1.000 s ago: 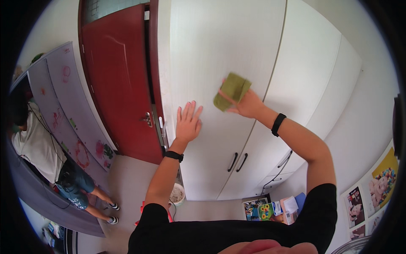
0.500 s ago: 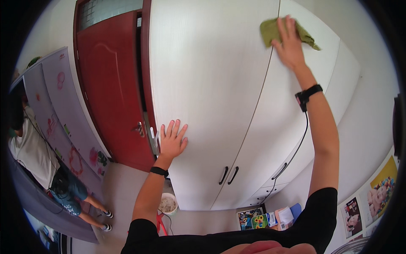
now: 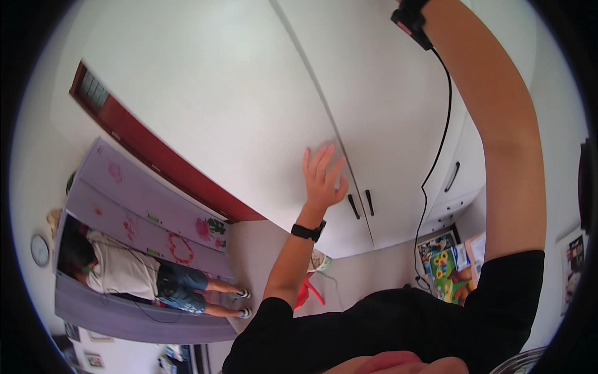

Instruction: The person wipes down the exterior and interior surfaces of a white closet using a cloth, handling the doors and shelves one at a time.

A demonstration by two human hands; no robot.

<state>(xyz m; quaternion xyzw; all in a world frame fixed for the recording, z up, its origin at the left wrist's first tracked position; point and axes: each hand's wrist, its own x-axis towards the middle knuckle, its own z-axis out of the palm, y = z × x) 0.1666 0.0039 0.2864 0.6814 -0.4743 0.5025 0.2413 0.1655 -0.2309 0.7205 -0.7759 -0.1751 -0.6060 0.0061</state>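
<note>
White wardrobe (image 3: 205, 106), red door (image 3: 156, 162)

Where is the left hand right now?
In the head view, the left hand lies spread flat on the white wardrobe door, just left of the two dark handles.

head view, tilted, near wardrobe (image 3: 237, 112), seemingly

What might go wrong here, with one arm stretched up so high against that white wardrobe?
The left hand presses flat on the wardrobe door close to the seam; if the door gives, balance may go. The right arm reaches out of view, so that hand works unseen. The black cable hanging from the wrist might catch a door handle.
</note>
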